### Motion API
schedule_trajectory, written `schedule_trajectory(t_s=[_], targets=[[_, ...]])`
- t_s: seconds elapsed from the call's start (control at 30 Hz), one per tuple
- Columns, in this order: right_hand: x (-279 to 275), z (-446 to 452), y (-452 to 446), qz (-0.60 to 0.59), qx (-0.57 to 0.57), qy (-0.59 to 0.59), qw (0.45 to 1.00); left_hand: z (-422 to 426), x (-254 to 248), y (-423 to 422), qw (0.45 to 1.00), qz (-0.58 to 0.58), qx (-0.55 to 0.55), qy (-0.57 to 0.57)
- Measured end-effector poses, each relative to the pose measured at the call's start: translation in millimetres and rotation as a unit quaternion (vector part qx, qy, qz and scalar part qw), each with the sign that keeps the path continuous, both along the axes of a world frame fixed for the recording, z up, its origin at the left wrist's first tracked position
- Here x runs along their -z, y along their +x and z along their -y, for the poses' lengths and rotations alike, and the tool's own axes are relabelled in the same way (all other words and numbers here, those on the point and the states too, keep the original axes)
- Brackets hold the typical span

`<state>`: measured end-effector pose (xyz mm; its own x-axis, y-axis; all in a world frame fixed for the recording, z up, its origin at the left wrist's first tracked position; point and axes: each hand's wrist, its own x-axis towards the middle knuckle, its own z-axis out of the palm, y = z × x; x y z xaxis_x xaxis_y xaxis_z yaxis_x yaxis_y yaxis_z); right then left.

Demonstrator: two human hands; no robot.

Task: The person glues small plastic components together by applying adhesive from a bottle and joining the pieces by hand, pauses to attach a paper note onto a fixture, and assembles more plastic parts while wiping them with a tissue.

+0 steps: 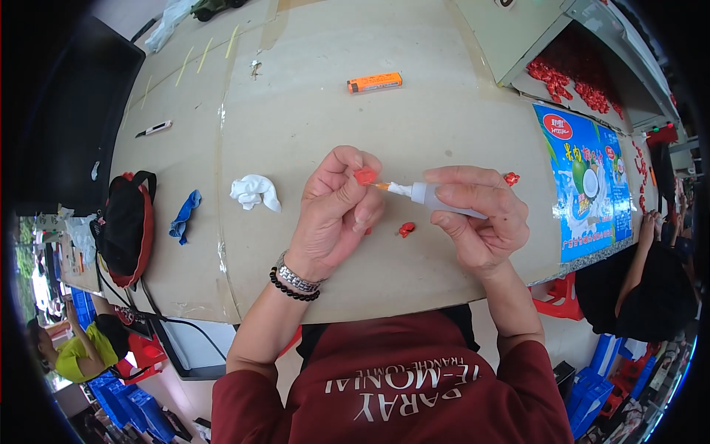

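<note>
My left hand, with a metal watch and a dark bead bracelet at its wrist, pinches a small red plastic-looking piece between thumb and forefinger. In my right hand lies a whitish squeeze bottle, its fingers closed round the body. The bottle points left, and its thin orange-tipped nozzle meets or nearly meets the red piece; I cannot tell which. White material wraps the nozzle's base. Below the bottle, another red piece rests on the table, and one more sits beyond my right hand.
An orange box lies farther back. Crumpled white tissue, a blue scrap and a black-red pouch are leftward. At right are a blue printed sheet and a bin with many red pieces. Other people sit at both sides.
</note>
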<state>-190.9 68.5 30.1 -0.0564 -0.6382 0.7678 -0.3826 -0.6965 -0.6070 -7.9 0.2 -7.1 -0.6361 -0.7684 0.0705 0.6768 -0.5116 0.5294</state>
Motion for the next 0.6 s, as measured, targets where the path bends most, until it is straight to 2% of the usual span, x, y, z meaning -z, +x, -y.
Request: schedule_trajectory(t_s=[0.27, 0.33, 0.37, 0.43, 0.47, 0.57, 0.6], targets=[[1.4, -0.1, -4.1, 0.001, -0.009, 0.012, 1.0, 1.4, -0.1, 0.5, 1.0, -0.001, -0.003, -0.002], [9.9, 3.0, -7.0, 0.1, -0.013, 0.012, 0.995, 2.2, -0.7, 0.3, 1.0, -0.004, -0.003, -0.011], [8.8, 3.6, -8.4, 0.099, -0.013, 0.011, 0.995, 2.7, -0.9, 0.4, 1.0, -0.004, -0.004, -0.011], [5.4, 4.8, -10.9, 0.278, -0.039, 0.115, 0.953, 4.0, -1.2, 1.3, 1.0, -0.007, -0.001, -0.016], [5.5, 6.6, -13.5, 0.277, -0.04, 0.114, 0.953, 4.5, -1.6, 2.3, 1.0, -0.008, -0.001, -0.016], [2.7, 14.2, -18.2, 0.416, -0.11, 0.207, 0.879, 6.2, -3.1, 5.6, 0.999, 0.004, -0.006, -0.04], [-0.2, 15.5, -17.1, 0.415, -0.11, 0.206, 0.88, 6.7, -3.7, 6.8, 0.998, 0.01, -0.009, -0.058]])
